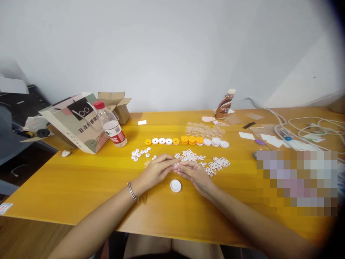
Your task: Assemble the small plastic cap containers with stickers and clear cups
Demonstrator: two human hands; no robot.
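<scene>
Between the fingertips of my left hand point(161, 168) and my right hand point(196, 175) is a small white openwork plastic piece point(176, 166). Both hands pinch it, close together above the table. Just below them a round white disc point(175, 186) with a raised rim lies flat. More white openwork pieces point(189, 155) are heaped right behind my fingers, and another group point(219, 163) spreads to the right. Small white round parts point(135, 154) lie loose to the left of my left hand. My fingers partly cover the held piece.
Behind the hands runs a row of yellow discs point(192, 139) and white discs point(162, 141), with clear rings point(204, 129) further back. A water bottle point(114, 131) and paper bag point(81, 124) stand left. A coffee bottle point(225, 105) and white cables point(289, 124) are at right.
</scene>
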